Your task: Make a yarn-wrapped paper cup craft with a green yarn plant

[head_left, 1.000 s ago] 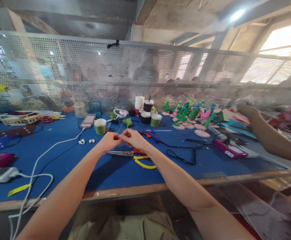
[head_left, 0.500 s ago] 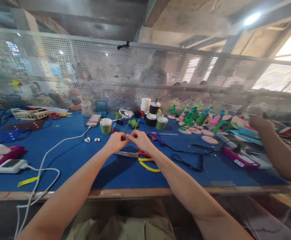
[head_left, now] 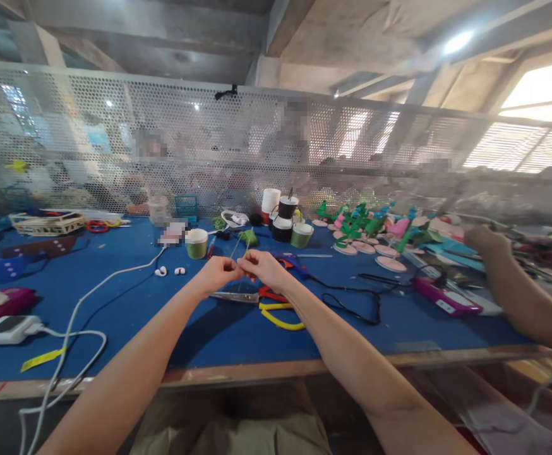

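Observation:
My left hand (head_left: 218, 273) and my right hand (head_left: 263, 266) meet above the blue table (head_left: 172, 328), fingertips pinched together on thin green sticks (head_left: 240, 245) that point up and away. Both hands are closed on those sticks. Just below them on the table lie scissors (head_left: 250, 296) with red and yellow handles. A blue glue gun (head_left: 290, 261) rests right behind my right hand.
Rolls of tape and cups (head_left: 286, 221) stand behind the hands, with green and pink paper flowers (head_left: 366, 230) to the right. Another person's arm (head_left: 517, 291) reaches in at the right. A white cable (head_left: 77, 316), earbuds (head_left: 168, 271) and phones (head_left: 1, 328) lie left. A perforated screen (head_left: 210, 145) backs the table.
The hands stay pinched on the sticks with small shifts; the camera view has swung slightly. The other person's arm at the right has moved a little.

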The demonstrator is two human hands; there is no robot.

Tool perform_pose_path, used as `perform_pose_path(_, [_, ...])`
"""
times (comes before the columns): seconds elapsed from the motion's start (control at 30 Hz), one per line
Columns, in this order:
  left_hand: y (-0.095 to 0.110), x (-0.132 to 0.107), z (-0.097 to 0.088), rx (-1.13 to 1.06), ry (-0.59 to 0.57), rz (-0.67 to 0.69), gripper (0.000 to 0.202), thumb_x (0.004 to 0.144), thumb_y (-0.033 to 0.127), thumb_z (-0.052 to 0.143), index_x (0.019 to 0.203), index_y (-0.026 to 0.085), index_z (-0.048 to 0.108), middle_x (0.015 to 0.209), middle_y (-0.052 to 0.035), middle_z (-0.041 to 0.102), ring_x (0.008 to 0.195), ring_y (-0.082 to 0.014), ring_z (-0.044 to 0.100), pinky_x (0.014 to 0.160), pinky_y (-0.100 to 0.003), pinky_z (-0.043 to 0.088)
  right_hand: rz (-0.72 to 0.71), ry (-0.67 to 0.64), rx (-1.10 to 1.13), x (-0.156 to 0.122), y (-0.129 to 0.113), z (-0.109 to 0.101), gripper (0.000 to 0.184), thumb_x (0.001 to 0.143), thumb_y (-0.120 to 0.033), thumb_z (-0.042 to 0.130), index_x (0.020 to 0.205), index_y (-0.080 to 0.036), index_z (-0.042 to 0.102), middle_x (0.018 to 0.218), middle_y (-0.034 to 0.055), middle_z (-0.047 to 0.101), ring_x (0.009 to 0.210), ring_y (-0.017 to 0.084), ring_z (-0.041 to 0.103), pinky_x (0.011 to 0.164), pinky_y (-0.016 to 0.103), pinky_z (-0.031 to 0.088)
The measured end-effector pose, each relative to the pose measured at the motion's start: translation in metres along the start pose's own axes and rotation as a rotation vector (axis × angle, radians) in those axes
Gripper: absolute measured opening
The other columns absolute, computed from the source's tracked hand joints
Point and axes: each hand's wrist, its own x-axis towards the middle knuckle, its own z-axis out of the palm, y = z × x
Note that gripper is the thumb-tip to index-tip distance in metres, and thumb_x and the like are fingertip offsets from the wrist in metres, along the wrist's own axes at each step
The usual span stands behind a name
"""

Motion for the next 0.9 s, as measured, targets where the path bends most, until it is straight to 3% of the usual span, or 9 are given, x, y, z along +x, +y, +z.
perform_pose_path(0.17, [-0.0011, -0.0001, -0.0048, -0.033, -0.054, 0.018, 0.024, 0.058, 0.035, 0.057, 0.064, 0.012, 0.057, 0.058, 0.0018, 0.054, 0.057, -0.0108, 0.047, 0.056, -0.022, 0.036, 0.003, 0.045, -0.057, 0.0002, 0.0033, -0.0002, 0.03, 0.069, -0.043, 0.05, 0.058, -0.017, 0.042, 0.043, -0.0071, 0.043, 0.037, 0.005, 0.038, 0.037, 0.019, 0.031])
perform_pose_path(0.57, [-0.0052, 0.0024, -0.002, 0.012, 0.015, 0.014, 0.018, 0.056, 0.03, 0.058, 0.053, 0.013, 0.053, 0.049, 0.0045, 0.05, 0.05, -0.0101, 0.044, 0.051, -0.022, 0.032, -0.007, 0.09, -0.16, -0.0008, 0.0046, 0.0035, 0.03, 0.068, -0.041, 0.053, 0.054, -0.019, 0.039, 0.038, -0.0081, 0.038, 0.035, 0.006, 0.034, 0.036, 0.019, 0.026])
perform_pose_path(0.9, [0.0005, 0.0002, -0.0034, -0.055, -0.074, -0.022, 0.015, 0.055, 0.028, 0.058, 0.059, 0.013, 0.057, 0.054, 0.0022, 0.056, 0.056, -0.0114, 0.05, 0.057, -0.022, 0.039, 0.036, 0.079, -0.026, -0.0006, -0.0028, -0.0039, 0.034, 0.073, -0.05, 0.043, 0.062, -0.017, 0.043, 0.051, -0.0046, 0.045, 0.04, 0.006, 0.043, 0.035, 0.017, 0.035])
